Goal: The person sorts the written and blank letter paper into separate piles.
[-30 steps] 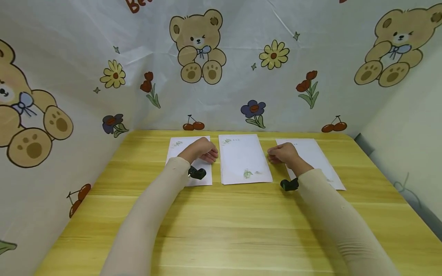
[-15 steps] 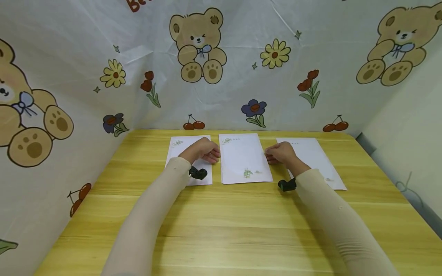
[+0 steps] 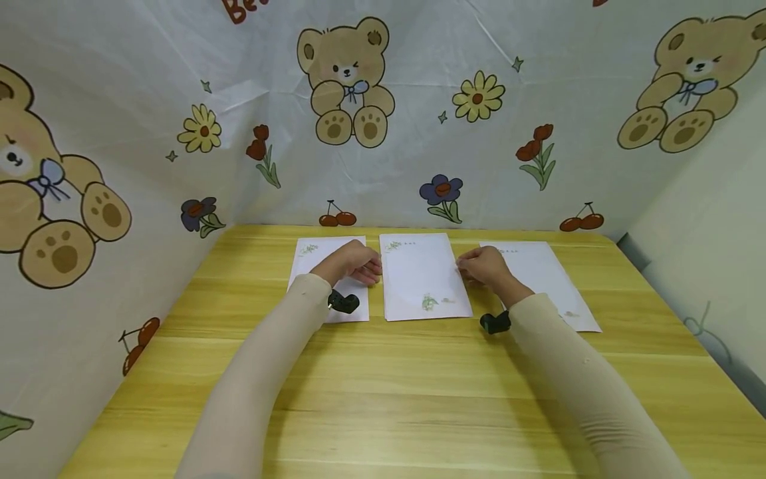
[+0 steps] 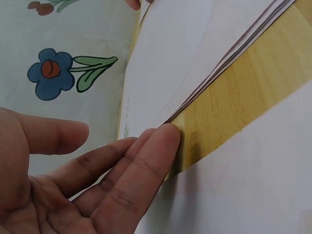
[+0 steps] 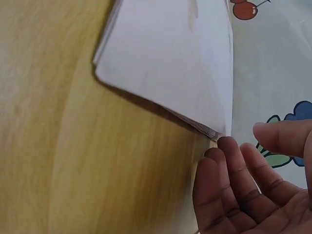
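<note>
A middle stack of white paper sheets (image 3: 425,279) with small printed green plants lies flat between both hands. On its left, my left hand (image 3: 354,263) rests its fingertips right at the long edge. In the left wrist view those fingers (image 4: 141,165) are extended, with the thumb held apart from them. My right hand (image 3: 487,266) is at the opposite edge. Its fingertips (image 5: 229,148) meet the stack's side in the right wrist view, thumb raised away. Several layered sheet edges show there, slightly uneven.
Another white sheet (image 3: 308,258) lies under the left forearm and hand. A third white paper (image 3: 544,273) is at the right, partly behind the right hand. All are on a yellow wooden table (image 3: 395,399), backed by a bear-print cloth (image 3: 401,193).
My right hand has moved left, up to the right edge of the middle stack. The left hand has shifted slightly right, to the stack's left edge.
</note>
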Tool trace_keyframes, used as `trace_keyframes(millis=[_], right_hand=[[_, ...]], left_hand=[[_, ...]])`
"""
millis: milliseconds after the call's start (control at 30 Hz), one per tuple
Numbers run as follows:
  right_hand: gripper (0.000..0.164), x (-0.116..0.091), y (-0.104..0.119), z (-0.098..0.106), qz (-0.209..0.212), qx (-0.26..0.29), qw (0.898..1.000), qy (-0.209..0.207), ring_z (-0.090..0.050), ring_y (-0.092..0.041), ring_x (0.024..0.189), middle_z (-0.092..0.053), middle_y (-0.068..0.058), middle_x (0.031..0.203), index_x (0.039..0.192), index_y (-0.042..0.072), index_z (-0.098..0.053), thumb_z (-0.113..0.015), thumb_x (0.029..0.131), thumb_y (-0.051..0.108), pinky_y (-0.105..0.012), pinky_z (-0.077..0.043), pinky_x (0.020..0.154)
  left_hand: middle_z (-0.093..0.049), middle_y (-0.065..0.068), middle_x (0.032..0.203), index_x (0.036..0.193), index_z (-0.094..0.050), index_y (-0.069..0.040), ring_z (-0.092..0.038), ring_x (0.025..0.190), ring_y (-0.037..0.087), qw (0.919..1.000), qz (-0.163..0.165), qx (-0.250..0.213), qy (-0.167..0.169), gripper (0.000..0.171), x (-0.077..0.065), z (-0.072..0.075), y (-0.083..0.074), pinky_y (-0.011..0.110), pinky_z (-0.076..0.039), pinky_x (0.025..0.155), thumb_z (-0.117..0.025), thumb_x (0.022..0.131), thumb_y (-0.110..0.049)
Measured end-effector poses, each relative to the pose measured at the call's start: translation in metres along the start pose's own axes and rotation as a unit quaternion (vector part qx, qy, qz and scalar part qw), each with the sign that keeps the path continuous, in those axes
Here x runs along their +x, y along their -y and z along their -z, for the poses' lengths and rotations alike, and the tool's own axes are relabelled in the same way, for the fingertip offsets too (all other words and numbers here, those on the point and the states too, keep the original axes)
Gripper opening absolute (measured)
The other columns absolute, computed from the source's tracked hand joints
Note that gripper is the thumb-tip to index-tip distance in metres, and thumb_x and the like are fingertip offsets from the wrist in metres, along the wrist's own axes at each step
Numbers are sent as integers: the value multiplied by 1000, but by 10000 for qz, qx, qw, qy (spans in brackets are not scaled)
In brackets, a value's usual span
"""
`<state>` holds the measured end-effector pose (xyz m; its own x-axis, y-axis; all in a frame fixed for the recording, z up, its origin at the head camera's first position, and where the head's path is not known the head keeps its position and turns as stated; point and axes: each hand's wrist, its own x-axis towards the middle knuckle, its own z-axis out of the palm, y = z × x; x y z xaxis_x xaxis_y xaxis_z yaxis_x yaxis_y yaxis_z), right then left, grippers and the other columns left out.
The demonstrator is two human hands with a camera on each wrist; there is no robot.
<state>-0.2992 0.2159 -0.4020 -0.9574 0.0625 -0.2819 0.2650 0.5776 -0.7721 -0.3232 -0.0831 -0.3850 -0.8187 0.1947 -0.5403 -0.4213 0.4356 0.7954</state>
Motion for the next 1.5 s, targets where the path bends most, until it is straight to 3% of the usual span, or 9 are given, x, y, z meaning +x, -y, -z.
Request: trace_keyframes(millis=[167,333,567,667,833,967,1267,1500], right_hand=[[33,-1,2,0,313,-51,9991,-274,-67,-14,80,-69,-19,114,123,3,-64,-60,96,22,-27,-60,67],[42,-1,1,0,468,517,9975,-148,-69,-9,76,-66,-26,122,133,-3,-58,-62,96,18,-31,-63,78],[49,2,-7,0,199,332,9991,200,-61,-21,106,-53,-23,137,138,-4,-51,-59,98,24,-27,-57,84],[49,3,-11,2,239,562,9977,291,-59,-25,112,-50,-24,138,140,-5,-47,-56,101,23,-26,-57,83],[47,2,-14,8,361,1183,9915,413,-61,-12,91,-56,-15,122,139,-4,-47,-56,101,23,-20,-57,73],[47,0,-15,14,414,1417,9880,444,-60,-5,78,-57,-6,109,138,-3,-48,-58,100,23,-18,-56,67],[53,-2,-28,36,386,1228,9914,235,-59,-7,94,-49,-17,138,141,1,-46,-62,98,28,-16,-56,73],[57,-4,-46,62,340,976,9945,-142,-59,-4,89,-52,-14,131,139,1,-49,-65,96,34,-13,-55,71]], left_hand=[[-70,14,100,110,-66,3,-71,73,19,10000,-59,22,21,28,-1,-1,-1,28,-63,65,-53,101,-20],[-70,13,98,108,-66,3,-71,72,18,10000,-45,-9,9,27,0,-3,-1,28,-63,65,-54,100,-20],[-70,11,95,110,-67,4,-71,68,17,10000,-20,-42,-17,27,2,-9,-3,28,-63,65,-56,99,-18],[-70,12,95,111,-66,5,-72,68,18,9999,-66,-141,-43,27,3,-12,-3,28,-63,64,-57,98,-16],[-71,11,99,109,-66,3,-72,69,17,9975,-329,-538,-308,26,7,-15,-3,30,-63,66,-59,98,-19],[-71,12,106,113,-64,2,-73,67,15,9952,-396,-732,-517,34,9,-19,-5,30,-63,71,-63,97,-29],[-66,10,92,119,-64,0,-67,64,12,9887,-1108,-787,-638,33,18,-50,-12,26,-62,64,-69,93,-18],[-70,13,89,118,-65,0,-67,56,12,9843,-1365,-726,-853,31,24,-82,-27,27,-62,59,-70,91,-16]])
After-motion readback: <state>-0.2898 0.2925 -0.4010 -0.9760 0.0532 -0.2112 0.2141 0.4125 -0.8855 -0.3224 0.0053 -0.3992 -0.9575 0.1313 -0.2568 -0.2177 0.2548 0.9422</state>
